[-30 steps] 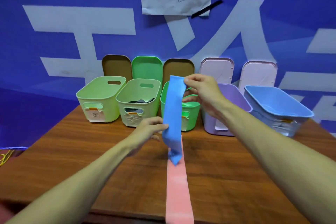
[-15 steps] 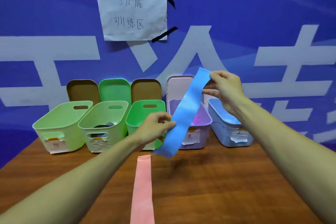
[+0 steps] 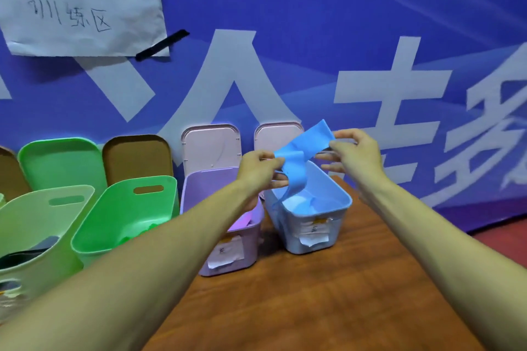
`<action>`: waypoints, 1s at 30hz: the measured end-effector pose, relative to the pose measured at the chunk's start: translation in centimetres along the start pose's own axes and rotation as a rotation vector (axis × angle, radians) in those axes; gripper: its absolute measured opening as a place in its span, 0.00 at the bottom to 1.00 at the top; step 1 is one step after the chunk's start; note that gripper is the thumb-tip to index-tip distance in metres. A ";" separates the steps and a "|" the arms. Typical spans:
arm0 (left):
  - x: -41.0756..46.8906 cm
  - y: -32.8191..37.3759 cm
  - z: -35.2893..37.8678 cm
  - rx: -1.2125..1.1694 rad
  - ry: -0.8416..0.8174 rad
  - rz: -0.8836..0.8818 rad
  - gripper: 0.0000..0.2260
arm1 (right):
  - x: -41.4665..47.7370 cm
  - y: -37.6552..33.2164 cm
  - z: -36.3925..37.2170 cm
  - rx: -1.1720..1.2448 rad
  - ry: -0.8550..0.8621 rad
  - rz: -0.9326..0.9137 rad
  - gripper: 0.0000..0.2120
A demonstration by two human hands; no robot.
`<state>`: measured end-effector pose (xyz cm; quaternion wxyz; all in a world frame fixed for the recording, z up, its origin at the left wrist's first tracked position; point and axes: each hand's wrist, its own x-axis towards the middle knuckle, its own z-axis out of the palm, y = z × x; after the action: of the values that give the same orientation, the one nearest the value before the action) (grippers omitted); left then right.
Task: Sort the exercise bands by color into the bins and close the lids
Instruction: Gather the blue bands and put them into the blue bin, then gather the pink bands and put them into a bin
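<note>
Head view: wooden table (image 3: 328, 308), blue bin (image 3: 338, 216) at right end of the row. Blue band (image 3: 296, 171) strung just above it, lower end drooping inside. Left hand (image 3: 258, 171) pinches mid-length; right hand (image 3: 356, 154) pinches top end. Likely light, floppy, stretchy; hold near the ends.

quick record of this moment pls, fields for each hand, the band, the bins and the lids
left hand: left hand pinches the flat blue stretch exercise band near its middle
right hand: right hand pinches the band's upper end
band: held above the light blue plastic bin, lower end hanging inside it
other bins: lilac plastic bin, bright green plastic bin, pale green plastic bin, in a row to its left
lids: bin lids off, leaning on the blue wall banner behind
surface: brown wooden table
</note>
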<state>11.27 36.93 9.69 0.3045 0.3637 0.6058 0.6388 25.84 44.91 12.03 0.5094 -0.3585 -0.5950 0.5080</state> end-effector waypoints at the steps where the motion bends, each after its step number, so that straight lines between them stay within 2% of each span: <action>1: 1.0 -0.2 0.6 0.004 -0.008 -0.002 0.02 | 0.6 0.4 -0.1 -0.021 0.016 -0.016 0.08; 4: 3.6 -1.1 2.2 0.070 -0.064 -0.007 0.03 | 2.5 1.8 -0.1 -0.055 0.063 -0.039 0.08; 6: 4.8 -2.2 2.4 0.394 -0.158 0.046 0.05 | 3.6 3.2 -0.1 -0.050 0.065 -0.006 0.09; 8: 5.2 -3.2 1.7 0.809 -0.252 0.103 0.15 | 4.3 4.8 -0.2 -0.098 0.012 0.073 0.10; 10: 4.7 -3.7 0.9 1.008 -0.287 0.179 0.17 | 4.4 6.5 -0.3 -0.200 -0.099 0.162 0.07; 12: 4.0 -3.8 -0.1 1.012 -0.252 0.260 0.14 | 3.9 7.6 -0.2 -0.301 -0.177 0.190 0.07; 14: 3.2 -3.8 -1.3 0.953 -0.211 0.311 0.13 | 3.1 7.9 0.1 -0.358 -0.176 0.163 0.08; 18: 0.2 -3.8 -4.8 0.902 -0.220 0.408 0.11 | 0.8 7.2 1.6 -0.422 -0.195 0.052 0.08; 22: -4.4 -3.5 -9.0 0.875 -0.190 0.491 0.10 | -3.3 6.8 4.9 -0.512 -0.332 -0.078 0.06; 26: -9.7 -4.6 -13.8 0.809 -0.106 0.443 0.09 | -8.7 7.3 9.2 -0.627 -0.587 -0.196 0.06; 30: -14.7 -7.1 -19.0 0.723 -0.043 0.280 0.08 | -13.8 8.6 13.5 -0.684 -0.824 -0.241 0.06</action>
<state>3.14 14.76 1.14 0.0791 0.5400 0.7300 0.4115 15.10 30.60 0.83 0.1432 -0.2045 -0.9132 0.3222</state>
